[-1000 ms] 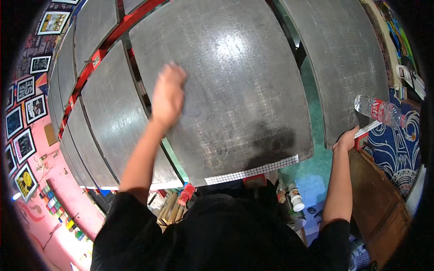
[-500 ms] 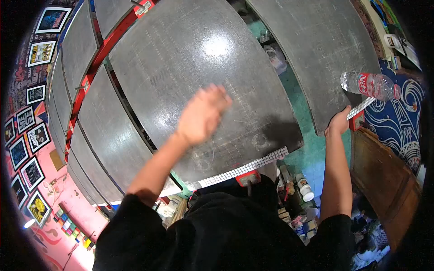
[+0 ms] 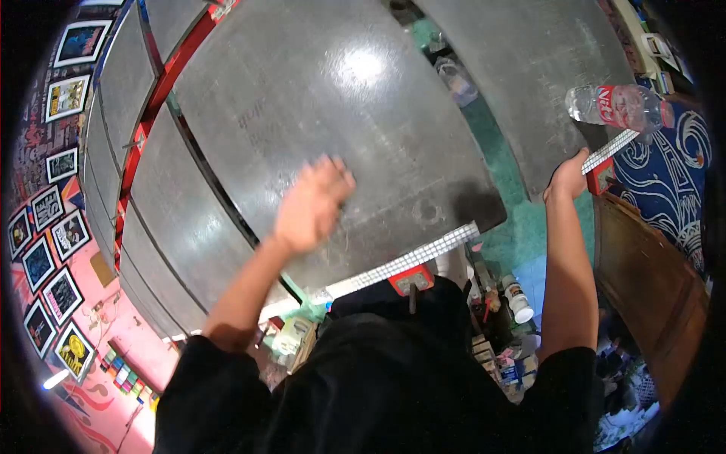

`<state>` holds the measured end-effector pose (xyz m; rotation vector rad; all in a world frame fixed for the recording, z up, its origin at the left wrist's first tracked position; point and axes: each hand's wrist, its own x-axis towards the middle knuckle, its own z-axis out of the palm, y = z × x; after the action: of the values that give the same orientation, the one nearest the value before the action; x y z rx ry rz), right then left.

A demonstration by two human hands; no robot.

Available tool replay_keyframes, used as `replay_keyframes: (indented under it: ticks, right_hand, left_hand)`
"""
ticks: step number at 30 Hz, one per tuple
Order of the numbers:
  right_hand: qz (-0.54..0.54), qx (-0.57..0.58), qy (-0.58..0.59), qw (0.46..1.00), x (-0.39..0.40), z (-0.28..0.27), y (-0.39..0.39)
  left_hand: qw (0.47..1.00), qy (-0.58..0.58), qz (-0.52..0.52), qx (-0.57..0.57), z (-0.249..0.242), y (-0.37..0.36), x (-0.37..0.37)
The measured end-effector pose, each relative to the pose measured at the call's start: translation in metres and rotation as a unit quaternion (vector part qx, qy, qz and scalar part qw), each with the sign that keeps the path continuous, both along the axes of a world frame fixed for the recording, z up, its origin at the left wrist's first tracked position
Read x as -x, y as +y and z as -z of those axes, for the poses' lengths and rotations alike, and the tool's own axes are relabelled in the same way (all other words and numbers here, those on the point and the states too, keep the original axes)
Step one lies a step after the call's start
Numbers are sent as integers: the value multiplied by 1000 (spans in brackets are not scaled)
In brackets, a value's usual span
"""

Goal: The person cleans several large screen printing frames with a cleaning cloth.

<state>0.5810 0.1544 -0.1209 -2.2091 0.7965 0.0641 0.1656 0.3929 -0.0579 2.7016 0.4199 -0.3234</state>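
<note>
My left hand is over a large dark grey panel with faint grid-like scratches. Motion smears its fingers, so their pose and any contact with the surface cannot be made out. At the near corner of a second grey panel, my right hand grips the edge, thumb on top, the other fingers mostly hidden. A clear plastic bottle with a red label lies on its side on that panel, just beyond my right hand. Along the near edge of the middle panel runs a white gridded strip.
A red metal rail crosses at the left, with more grey panels beside it. Red brackets sit at the near edge. Containers, including a white tub, stand below. A brown wooden board leans at right.
My left hand has moved left and slightly nearer to me over the panel. My right hand keeps its hold on the panel edge. The view has shifted slightly.
</note>
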Motion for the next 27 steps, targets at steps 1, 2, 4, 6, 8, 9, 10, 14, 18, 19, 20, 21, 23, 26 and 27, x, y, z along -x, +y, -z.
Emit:
replay_keyframes:
  ticks: [1,2,4,6,8,9,10,14,18,19,20,21,23,26,27]
  right_hand:
    - [-3,3,5,1000,3,-2,0]
    - [6,-26,4,1000,1,-5,4]
    - [9,-50,5,999,1,-2,1]
    - [3,-26,0,1000,-6,8,-4]
    - [-3,-33,-7,999,-2,9,-6]
    - [1,-48,-18,999,-3,7,-3]
    - [-4,-47,-16,999,-1,4,-2]
    - [-20,-21,-13,1000,-12,16,-12]
    - [4,-80,3,997,-3,4,-4]
    - [1,-88,-2,996,-4,8,-7]
    - [3,-89,-1,996,-4,12,-9]
    - [-11,-86,-13,996,-4,15,-12]
    - [-21,-83,-30,996,-10,17,-15]
    - [-8,-51,-3,999,-7,12,-9]
    - [-9,-56,-9,998,-5,10,-7]
  left_hand:
    - [994,-100,-33,14,10,40,-1]
    - [982,-172,-70,-44,17,89,-15]
    - [921,-274,-193,-197,38,178,-44]
    - [906,-287,-217,-221,56,195,-70]
    - [944,-246,-173,-134,39,140,-76]
    - [962,-178,-169,-119,27,72,-79]
    - [969,-211,-94,-90,31,8,-61]
    - [989,-82,-73,101,12,-63,0]
    - [964,-203,-116,-128,27,77,-39]
    - [940,-290,-93,-154,40,133,-48]
    - [897,-328,-156,-252,55,178,-64]
    - [897,-330,-152,-250,60,185,-76]
    - [881,-275,-256,-286,69,191,-93]
    - [970,-181,-112,-117,21,41,-98]
    - [978,-192,-48,-73,17,-17,-79]
